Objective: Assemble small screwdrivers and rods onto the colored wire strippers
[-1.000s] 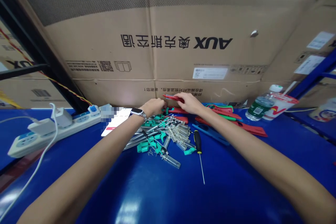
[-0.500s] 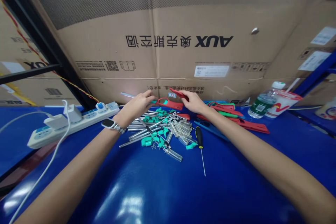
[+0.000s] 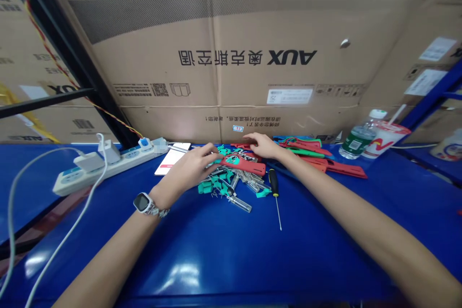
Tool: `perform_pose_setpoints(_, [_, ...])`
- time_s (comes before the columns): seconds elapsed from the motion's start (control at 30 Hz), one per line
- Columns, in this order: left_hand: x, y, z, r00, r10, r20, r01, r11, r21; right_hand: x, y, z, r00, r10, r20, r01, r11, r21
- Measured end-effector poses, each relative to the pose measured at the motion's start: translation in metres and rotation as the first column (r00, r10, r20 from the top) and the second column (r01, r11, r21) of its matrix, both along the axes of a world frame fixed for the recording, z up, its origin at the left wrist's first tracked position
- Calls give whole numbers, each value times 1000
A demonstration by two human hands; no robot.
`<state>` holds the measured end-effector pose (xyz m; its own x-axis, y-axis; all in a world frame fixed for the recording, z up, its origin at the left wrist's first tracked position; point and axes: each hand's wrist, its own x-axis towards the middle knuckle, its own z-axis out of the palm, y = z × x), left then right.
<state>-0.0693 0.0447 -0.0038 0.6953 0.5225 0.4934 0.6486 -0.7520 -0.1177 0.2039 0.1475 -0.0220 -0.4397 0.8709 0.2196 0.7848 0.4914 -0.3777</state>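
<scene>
My left hand (image 3: 197, 166) is closed on the green end of a red casing (image 3: 247, 165), which lies slantwise over a pile of metal rods, teal clips (image 3: 206, 186) and clear plastic pieces (image 3: 241, 203). A metal rod sticks out behind that hand. My right hand (image 3: 264, 146) is behind the pile, fingers apart, over red parts; it does not visibly hold anything. A screwdriver (image 3: 274, 183) with a black and yellow handle lies right of the pile.
A white power strip (image 3: 122, 160) with plugs and cables is at the left, beside a white phone-like object (image 3: 173, 158). Red and green casings (image 3: 346, 169) lie right. A bottle (image 3: 355, 142) and a cup (image 3: 384, 139) stand behind them; cardboard (image 3: 234, 19) backs the table.
My left hand has come nearer with the red casing, uncovering the white phone-like object. My right hand has let go of the red piece it held up and spread its fingers.
</scene>
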Motion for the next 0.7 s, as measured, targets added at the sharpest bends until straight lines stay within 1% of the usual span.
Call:
perform_pose_setpoints(0.07, [-1,-7,-2,1000,-17,1,17,1000,-2,2,-15,5,986,1,-168,-2,1000,-2])
perform_pose_setpoints(0.13, [-2,-19,-2,1000,-31,3,31,999,-22,3,-38,10,944,15,-329,-21,1000,-17])
perform_pose_setpoints(0.17, [-2,-27,-2,999,-33,4,33,999,-36,3,-52,12,929,39,-369,-48,999,-16])
perform_pose_setpoints(0.23, [-3,-45,-2,1000,-29,10,30,997,-74,3,-84,16,911,114,-396,-112,993,29])
perform_pose_setpoints(0.37, [-4,-82,-8,1000,-22,16,25,981,-192,2,-147,14,921,240,-306,-229,971,71])
perform_pose_setpoints(0.4, [-4,-90,-12,999,-25,20,29,975,-220,3,-159,11,924,275,-265,-266,961,70])
perform_pose_setpoints(0.47, [-4,-101,-20,999,-29,43,40,963,-267,3,-176,4,934,303,-191,-299,953,52])
perform_pose_setpoints(0.57, [-3,-110,-33,997,-7,76,31,948,-317,5,-186,-8,946,294,-138,-297,955,0])
perform_pose_setpoints(0.63, [-2,-109,-39,997,26,70,0,936,-353,5,-185,-14,952,282,-114,-286,958,-15])
perform_pose_setpoints(0.7, [-1,-106,-41,997,49,62,-23,931,-363,5,-182,-19,958,277,-70,-278,960,-7])
